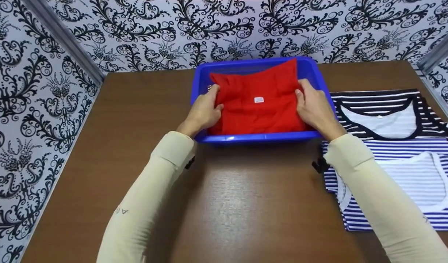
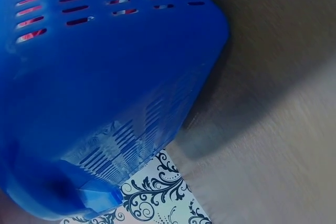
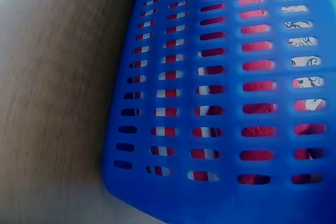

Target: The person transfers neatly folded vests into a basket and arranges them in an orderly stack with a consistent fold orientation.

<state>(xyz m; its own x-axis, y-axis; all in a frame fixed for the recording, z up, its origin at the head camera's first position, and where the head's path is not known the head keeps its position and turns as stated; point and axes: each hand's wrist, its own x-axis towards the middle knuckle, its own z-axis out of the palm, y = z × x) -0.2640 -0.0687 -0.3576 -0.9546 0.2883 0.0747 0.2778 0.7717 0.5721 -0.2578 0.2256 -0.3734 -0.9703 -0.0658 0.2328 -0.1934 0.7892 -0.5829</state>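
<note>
A folded red garment (image 1: pixel 258 113) with a small white label lies tilted within the blue plastic basket (image 1: pixel 260 138), its back edge raised toward the rim. My left hand (image 1: pixel 205 111) grips the garment's left side, thumb on top. On the opposite side, my right hand (image 1: pixel 313 106) pinches the right edge between thumb and fingers. Both wrists pass over the basket's front corners. Slots in the basket wall (image 3: pixel 231 98) show red cloth and red-and-white striped cloth inside. Neither hand appears in the wrist views, where the basket's outer side (image 2: pixel 105 77) fills much of the picture.
Right of the basket lie a folded black-and-white striped shirt (image 1: pixel 384 120) and, in front of it, a blue-and-white striped shirt (image 1: pixel 402 182). The brown table (image 1: pixel 136 109) meets patterned walls (image 1: pixel 150 33) at the back and left.
</note>
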